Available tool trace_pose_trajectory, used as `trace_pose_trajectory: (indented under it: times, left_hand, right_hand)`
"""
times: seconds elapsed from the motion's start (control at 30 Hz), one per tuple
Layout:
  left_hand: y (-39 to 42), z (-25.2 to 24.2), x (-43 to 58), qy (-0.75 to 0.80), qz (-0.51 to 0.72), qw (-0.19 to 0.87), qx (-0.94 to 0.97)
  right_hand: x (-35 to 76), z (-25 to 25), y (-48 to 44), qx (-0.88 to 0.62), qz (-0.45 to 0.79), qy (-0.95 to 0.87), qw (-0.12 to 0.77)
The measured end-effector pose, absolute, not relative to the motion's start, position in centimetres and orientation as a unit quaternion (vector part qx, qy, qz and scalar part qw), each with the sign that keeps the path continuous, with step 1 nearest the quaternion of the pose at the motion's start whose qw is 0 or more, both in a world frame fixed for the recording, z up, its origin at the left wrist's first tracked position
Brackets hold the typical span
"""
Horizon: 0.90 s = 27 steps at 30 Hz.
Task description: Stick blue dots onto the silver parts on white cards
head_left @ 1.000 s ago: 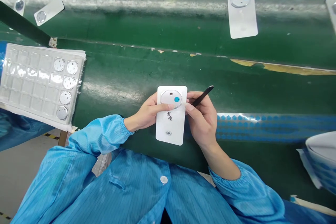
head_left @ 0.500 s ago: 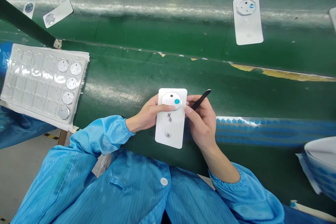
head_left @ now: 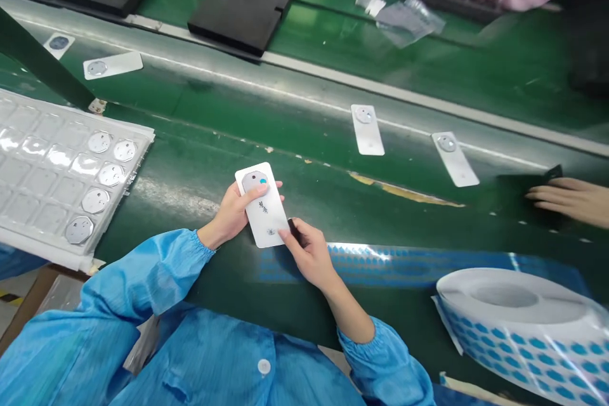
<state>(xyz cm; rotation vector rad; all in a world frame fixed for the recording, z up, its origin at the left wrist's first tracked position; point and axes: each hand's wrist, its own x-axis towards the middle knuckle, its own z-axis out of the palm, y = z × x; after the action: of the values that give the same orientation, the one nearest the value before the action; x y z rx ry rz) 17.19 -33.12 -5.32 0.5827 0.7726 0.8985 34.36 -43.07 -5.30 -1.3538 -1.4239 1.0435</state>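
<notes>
A white phone back panel (head_left: 271, 219) is tilted in front of me, with a silver octagonal camera plate (head_left: 250, 181) at its top and a blue dot on that plate. My left hand (head_left: 232, 214) grips the panel's left side, thumb over the front near the blue dot. At the lower right corner, my right hand (head_left: 311, 255) pinches the edge with thumb and fingers. A dark bit of the black tweezers (head_left: 292, 226) shows behind those fingers; most of it is hidden.
At left lies a clear tray (head_left: 57, 187) with several octagonal plates. A roll of blue-dot stickers (head_left: 511, 323) stands at right, its strip (head_left: 361, 263) running along the bench. More white panels (head_left: 367, 130) lie beyond. Another person's hand (head_left: 568, 196) reaches in at right.
My view has swung right and up. The panel is now tilted the other way, and my right hand has slid from its upper right edge to its lower corner. The tweezers are mostly hidden now.
</notes>
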Motion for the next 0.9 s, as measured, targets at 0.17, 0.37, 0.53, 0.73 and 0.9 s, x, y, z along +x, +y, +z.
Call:
trace_pose_trajectory:
  times: [0.17,0.37,0.53,0.73,0.9]
  left_hand:
    - [-32.0,-6.1,16.5,0.365,0.456,0.716,0.383]
    - [-32.2,-6.1,16.1,0.375,0.427,0.685,0.456]
    - [-32.7,-6.0,16.1,0.392,0.407,0.663,0.491]
    - [-33.3,-6.0,16.2,0.422,0.371,0.643,0.520]
    - [-33.2,-6.3,16.4,0.428,0.368,0.609,0.557]
  right_hand:
    - [39.1,-3.9,-37.5,-0.607,0.367,-0.496,0.501]
    - [44.3,-3.9,-27.9,-0.664,0.314,-0.465,0.495]
    - [43.8,-6.2,-27.9,-0.714,0.226,-0.503,0.431]
    - [41.5,-8.4,-33.1,-0.665,0.176,-0.587,0.426]
    - [41.1,-9.5,-33.6,-0.624,0.197,-0.629,0.420]
